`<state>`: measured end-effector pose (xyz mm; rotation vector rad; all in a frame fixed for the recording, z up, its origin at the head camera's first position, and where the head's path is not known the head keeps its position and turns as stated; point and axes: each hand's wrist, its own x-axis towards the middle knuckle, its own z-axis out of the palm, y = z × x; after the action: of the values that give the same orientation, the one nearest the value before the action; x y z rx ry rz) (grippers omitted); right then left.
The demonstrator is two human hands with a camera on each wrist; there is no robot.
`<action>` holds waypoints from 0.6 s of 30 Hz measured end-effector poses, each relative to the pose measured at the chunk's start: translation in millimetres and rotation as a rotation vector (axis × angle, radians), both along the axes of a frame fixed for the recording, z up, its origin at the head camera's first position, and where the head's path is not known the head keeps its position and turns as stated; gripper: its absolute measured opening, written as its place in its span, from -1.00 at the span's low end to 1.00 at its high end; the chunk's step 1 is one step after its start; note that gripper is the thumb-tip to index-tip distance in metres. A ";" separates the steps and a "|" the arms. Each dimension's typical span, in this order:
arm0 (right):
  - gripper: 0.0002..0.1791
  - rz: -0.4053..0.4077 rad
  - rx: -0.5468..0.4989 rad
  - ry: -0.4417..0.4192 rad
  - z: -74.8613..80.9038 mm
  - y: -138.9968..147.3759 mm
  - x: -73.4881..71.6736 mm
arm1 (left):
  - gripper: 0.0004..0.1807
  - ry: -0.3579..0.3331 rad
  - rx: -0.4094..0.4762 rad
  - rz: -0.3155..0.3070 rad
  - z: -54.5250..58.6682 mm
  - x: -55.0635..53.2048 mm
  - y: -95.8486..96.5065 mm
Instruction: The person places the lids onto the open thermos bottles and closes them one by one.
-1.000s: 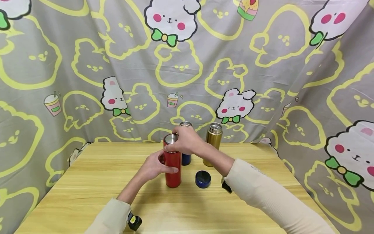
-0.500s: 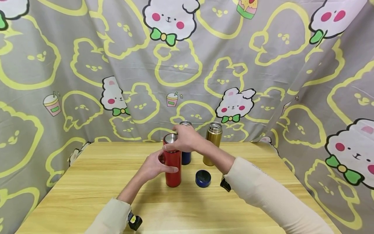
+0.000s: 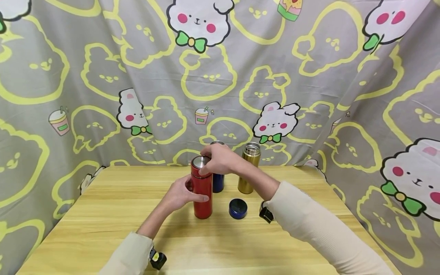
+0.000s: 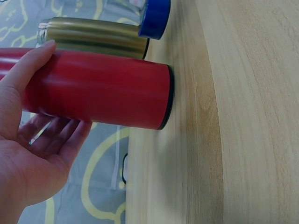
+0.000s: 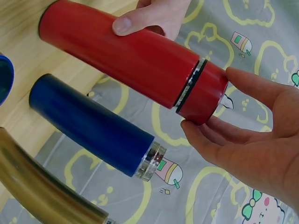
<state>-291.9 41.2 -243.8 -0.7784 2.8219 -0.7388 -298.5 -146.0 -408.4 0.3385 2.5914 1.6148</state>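
Note:
A red thermos bottle (image 3: 203, 194) stands upright on the wooden table, near its middle. My left hand (image 3: 179, 194) grips its body, thumb across the front and fingers behind. With thumb and fingertips, my right hand (image 3: 221, 160) holds the red lid (image 5: 203, 92) at the top of that bottle. In the right wrist view a thin silver and black band shows between lid and body. Behind stands a blue thermos bottle (image 5: 88, 123) with its silver neck bare, partly hidden by my right hand in the head view.
A gold thermos bottle (image 3: 245, 183), lidless, stands to the right at the back. A blue lid (image 3: 238, 209) lies on the table (image 3: 113, 214) right of the red bottle. A patterned grey curtain (image 3: 206, 95) hangs behind the table and along both sides.
My right hand's fingers have shifted round the red lid, with the thumb now farther to the right on it. The left hand and bottles stay in place.

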 end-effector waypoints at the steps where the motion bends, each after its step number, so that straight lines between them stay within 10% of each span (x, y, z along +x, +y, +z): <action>1: -0.53 0.000 -0.002 0.002 -0.4 -0.1 -0.3 | -0.26 0.000 -0.002 0.001 0.2 0.0 -0.1; 18: -0.57 -0.066 -0.036 0.151 -13.6 -4.3 0.4 | -0.26 0.013 -0.013 0.011 -0.9 0.0 -0.4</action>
<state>-291.5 36.9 -257.4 -0.7807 2.9901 -0.7733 -298.5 -146.5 -409.3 0.3352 2.6170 1.6044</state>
